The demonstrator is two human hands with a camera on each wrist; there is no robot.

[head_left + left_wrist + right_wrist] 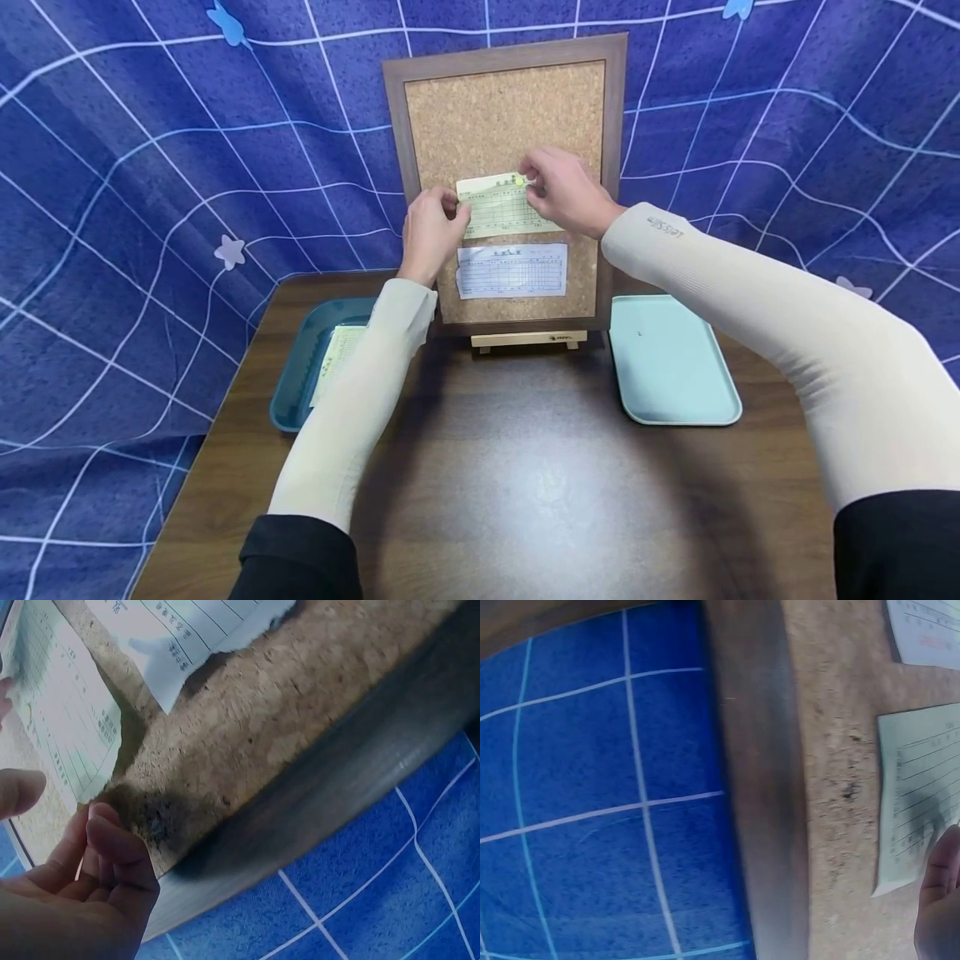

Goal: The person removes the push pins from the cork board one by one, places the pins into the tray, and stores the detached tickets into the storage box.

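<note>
A pale green form slip (498, 208) lies against the upright cork board (502, 117), above a white printed form (512, 271). My left hand (433, 229) pinches the slip's left edge between thumb and forefinger, as the left wrist view also shows around the slip's corner (94, 784). At the slip's top edge, a small yellow pushpin (519, 180) shows right at the fingertips of my right hand (566, 190), whose fingers are curled about it. In the right wrist view, part of that hand (941, 892) overlaps the slip; its fingertips are out of frame.
The framed board leans on a small wooden stand (528, 339) on the brown table (525, 467). A dark teal tray (288, 392) at left holds more green slips (337, 354), partly behind my forearm. To the right lies a light turquoise tray (675, 367). A blue curtain (150, 208) hangs behind.
</note>
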